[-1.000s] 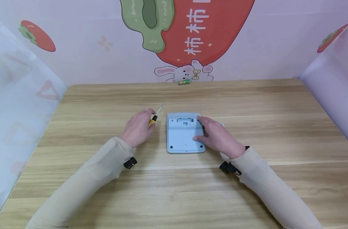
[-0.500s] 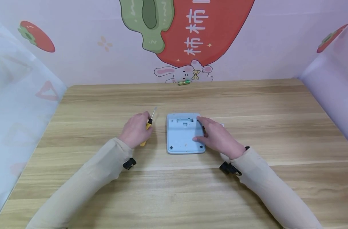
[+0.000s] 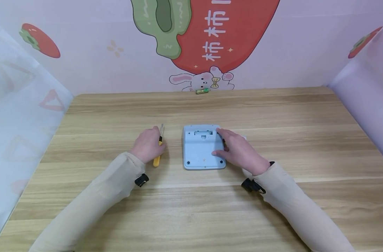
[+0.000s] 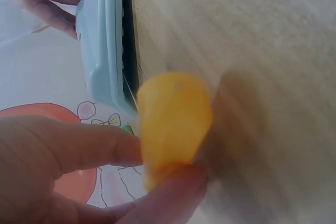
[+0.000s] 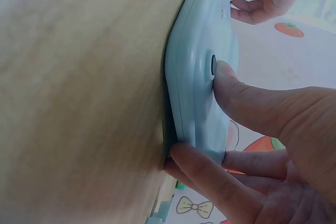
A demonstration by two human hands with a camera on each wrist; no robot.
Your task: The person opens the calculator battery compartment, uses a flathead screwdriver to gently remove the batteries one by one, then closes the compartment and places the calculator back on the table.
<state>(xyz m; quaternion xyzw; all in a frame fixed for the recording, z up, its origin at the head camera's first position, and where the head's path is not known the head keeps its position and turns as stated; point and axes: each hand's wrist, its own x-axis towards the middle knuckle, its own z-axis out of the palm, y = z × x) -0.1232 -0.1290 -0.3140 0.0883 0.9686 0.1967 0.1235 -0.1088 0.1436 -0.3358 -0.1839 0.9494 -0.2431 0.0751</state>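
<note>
A light blue calculator [image 3: 204,148] lies on the table with its back up; its face is hidden. Near its far edge the battery compartment [image 3: 203,133] is uncovered. My right hand [image 3: 238,148] grips the calculator's right side, thumb on the back and fingers at the edge. To the left, apart from the calculator, my left hand [image 3: 148,145] pinches a screwdriver [image 3: 157,161] by its yellow handle. Its metal shaft points toward the back of the table. In the left wrist view the butt of the yellow handle [image 4: 176,119] shows between thumb and fingers.
A green battery [image 3: 202,91] lies at the table's back edge, by the printed cloth. A small pale blue piece [image 3: 244,137] sits beyond my right hand, mostly covered by it. Cloth walls stand at the back and both sides of the wooden table [image 3: 191,213].
The screwdriver has swung in my left hand: its tip moved left and nearer, and the handle now points toward me. My left hand shifted slightly left. The right hand and calculator stayed put.
</note>
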